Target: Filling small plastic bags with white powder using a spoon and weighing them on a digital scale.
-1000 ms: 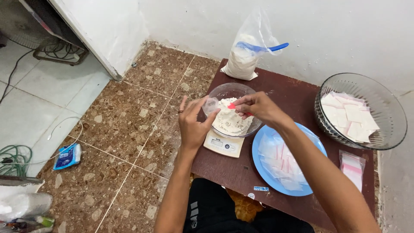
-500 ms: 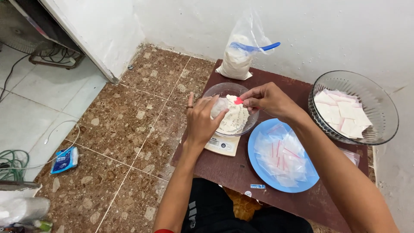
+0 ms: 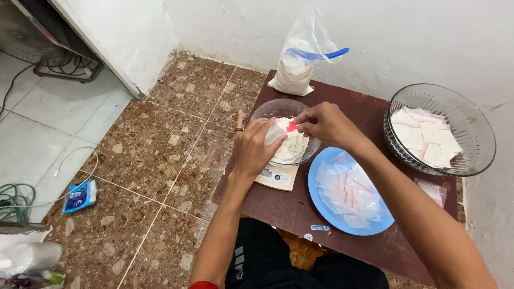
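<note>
While both hands work over glass bowl (image 3: pixel 284 109) of white powder on scale (image 3: pixel 276 177), table's left edge | left hand (image 3: pixel 251 150) grip closed on small clear bag (image 3: pixel 274 131) | right hand (image 3: pixel 324 124) grip pinched on red scoop (image 3: pixel 292 127) touching bag

Brown board (image 3: pixel 300 206) (scale (image 3: pixel 276 176), plate (image 3: pixel 321 206))

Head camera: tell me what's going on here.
A person sits at a low brown board. Their left hand holds a small clear bag over a glass bowl of white powder that rests on a scale. Their right hand brings a small red scoop to the bag. Empty bags lie on a blue plate.
</note>
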